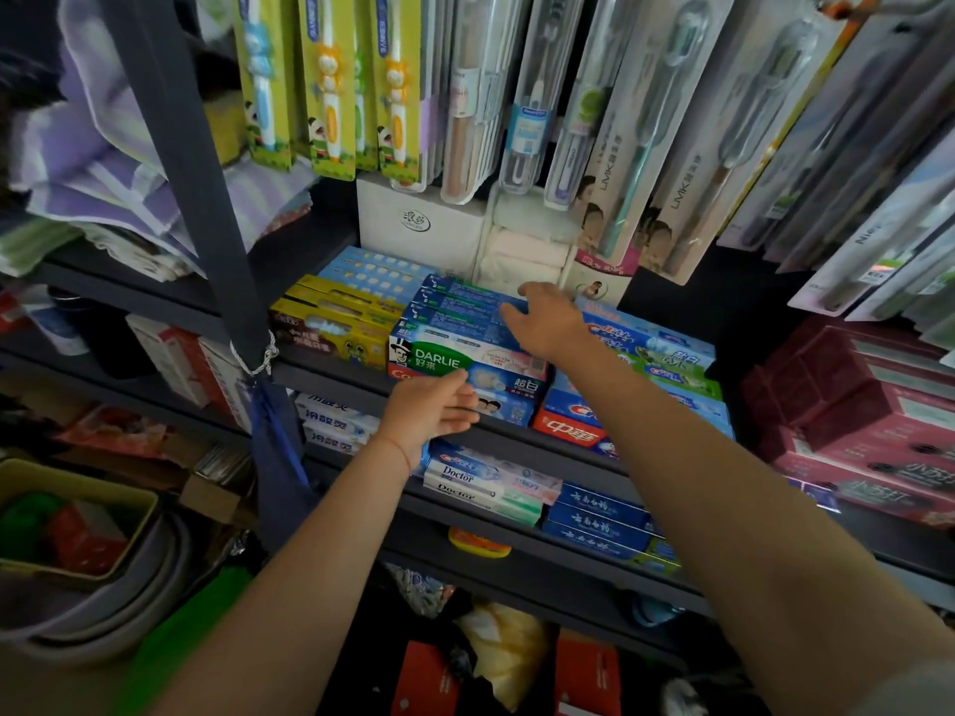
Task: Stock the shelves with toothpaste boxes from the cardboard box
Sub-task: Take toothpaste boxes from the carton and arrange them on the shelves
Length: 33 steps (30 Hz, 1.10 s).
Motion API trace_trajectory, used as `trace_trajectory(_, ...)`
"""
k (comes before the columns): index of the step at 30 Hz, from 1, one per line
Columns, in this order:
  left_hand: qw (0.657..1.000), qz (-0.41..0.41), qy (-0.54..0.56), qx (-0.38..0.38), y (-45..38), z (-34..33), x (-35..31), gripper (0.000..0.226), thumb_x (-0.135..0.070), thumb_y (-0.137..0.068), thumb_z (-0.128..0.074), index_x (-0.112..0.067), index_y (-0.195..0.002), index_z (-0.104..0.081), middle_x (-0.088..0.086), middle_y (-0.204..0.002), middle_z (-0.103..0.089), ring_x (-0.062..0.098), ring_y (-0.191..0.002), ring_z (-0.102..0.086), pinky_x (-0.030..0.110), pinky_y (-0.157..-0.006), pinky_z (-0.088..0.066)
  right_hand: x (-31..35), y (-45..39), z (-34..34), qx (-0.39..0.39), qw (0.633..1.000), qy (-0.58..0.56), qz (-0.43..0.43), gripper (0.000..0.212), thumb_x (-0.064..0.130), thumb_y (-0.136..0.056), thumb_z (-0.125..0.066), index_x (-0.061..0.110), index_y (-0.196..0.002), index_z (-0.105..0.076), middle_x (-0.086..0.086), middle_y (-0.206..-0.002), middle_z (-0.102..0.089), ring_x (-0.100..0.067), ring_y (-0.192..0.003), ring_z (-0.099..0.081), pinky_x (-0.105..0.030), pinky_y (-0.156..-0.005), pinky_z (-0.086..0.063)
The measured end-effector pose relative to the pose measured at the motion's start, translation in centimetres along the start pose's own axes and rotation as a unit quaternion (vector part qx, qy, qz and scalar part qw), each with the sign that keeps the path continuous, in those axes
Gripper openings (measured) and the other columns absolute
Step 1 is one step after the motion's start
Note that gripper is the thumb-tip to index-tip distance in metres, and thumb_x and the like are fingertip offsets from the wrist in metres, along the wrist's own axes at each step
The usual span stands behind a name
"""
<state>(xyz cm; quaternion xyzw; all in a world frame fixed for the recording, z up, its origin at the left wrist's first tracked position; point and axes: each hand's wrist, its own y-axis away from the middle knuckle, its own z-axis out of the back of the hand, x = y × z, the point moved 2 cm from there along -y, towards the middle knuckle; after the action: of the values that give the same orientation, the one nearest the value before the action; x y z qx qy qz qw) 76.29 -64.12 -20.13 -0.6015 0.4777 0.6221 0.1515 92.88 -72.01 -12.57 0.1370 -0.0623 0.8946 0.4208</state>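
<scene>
Hanging toothbrush packs (522, 95) crowded the space above the shelf (330, 366), leaving a low gap over the Darlie boxes (465, 323). A dark upright post (201, 198) blocked the left; red cartons (852, 405) walled the right.

This is a small shop. Dark metal shelves (330, 365) across the middle of the frame carry stacked toothpaste boxes (465, 348) of several brands, carded toothbrushes (330, 80) hang in rows along the top, and red boxed goods (868, 405) sit stacked at the right edge.
</scene>
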Motion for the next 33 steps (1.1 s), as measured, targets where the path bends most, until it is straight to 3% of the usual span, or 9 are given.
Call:
trace_trajectory(3, 0.998, -0.011, 0.060, 0.015, -0.4, -0.7, 0.8, 0.025, -0.025, -0.099, -0.059, -0.003, -0.092, -0.067, 0.013, -0.086, -0.072, 0.023, -0.078, -0.072, 0.027, -0.070, -0.061, -0.1, -1.9, -1.0, 0.015, 0.999, 0.038, -0.002, 0.058, 0.053, -0.099, -0.037, 0.011, -0.137, -0.047, -0.014, -0.139, -0.051, -0.033, -0.125, -0.048, -0.044, -0.105, -0.038)
trace_trajectory(8, 0.996, -0.028, 0.087, -0.009, -1.4, -1.0, 1.5, 0.028, -0.016, -0.101, -0.053, -0.004, -0.076, -0.057, 0.013, -0.077, -0.065, 0.019, -0.072, -0.071, 0.026, -0.072, -0.059, 0.1, -2.5, -2.1, -0.003, 0.997, 0.081, 0.020, 0.051, 0.053, -0.100, -0.032, 0.017, -0.134, -0.048, -0.013, -0.132, -0.053, -0.034, -0.121, -0.049, -0.044, -0.098, -0.037)
trace_trajectory(17, 0.992, -0.052, 0.115, -0.021, -1.3, -1.3, 2.0, 0.028, -0.028, -0.094, -0.067, -0.005, -0.078, -0.061, 0.010, -0.076, -0.065, 0.022, -0.082, -0.070, 0.022, -0.070, -0.058, 0.5, -1.9, -2.4, -0.005, 0.994, 0.103, 0.032, 0.052, 0.053, -0.101, -0.027, 0.017, -0.134, -0.046, -0.014, -0.132, -0.052, -0.034, -0.122, -0.047, -0.045, -0.098, -0.037)
trace_trajectory(33, 0.992, -0.053, 0.110, -0.024, -1.0, -1.4, 1.9, 0.030, -0.030, -0.094, -0.066, -0.008, -0.075, -0.060, 0.011, -0.078, -0.064, 0.029, -0.093, -0.069, 0.029, -0.081, -0.058, 0.8, -1.5, -2.4, -0.003, 0.994, 0.107, 0.029, 0.054, 0.054, -0.101, -0.026, 0.017, -0.135, -0.045, -0.014, -0.132, -0.052, -0.033, -0.123, -0.047, -0.047, -0.100, -0.036)
